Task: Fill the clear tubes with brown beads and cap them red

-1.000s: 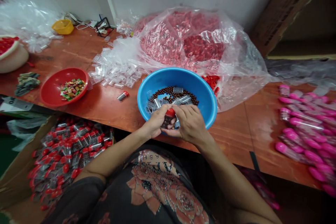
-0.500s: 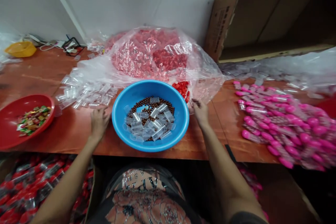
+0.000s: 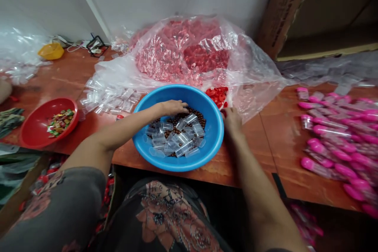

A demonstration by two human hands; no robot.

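Note:
A blue basin (image 3: 217, 141) holds small brown balls (image 3: 201, 117) with several clear plastic tubes (image 3: 183, 147) lying on them. My left hand (image 3: 174, 107) reaches over the basin from the left, palm down, fingers stretched above the balls; no object shows in it. At the basin's right rim, my right hand (image 3: 232, 121) is closed, with a bit of a red cap showing at its fingertips. Just beyond that hand lie loose red caps (image 3: 217, 96), spilling from a large clear plastic bag (image 3: 177, 51). A small red-ended piece (image 3: 119, 117) rests left of the basin.
Clear tubes (image 3: 113, 98) are heaped at the left. Farther left, a red bowl (image 3: 29, 130) holds wrapped sweets (image 3: 60, 122). Pink-capped tubes (image 3: 339, 138) cover the right side of the table. A cardboard box (image 3: 277, 15) stands at the back right.
My left hand has moved right, from the table beside the basin to above the balls. My right hand stays near the red caps, now with red at its fingertips. The camera view has shifted.

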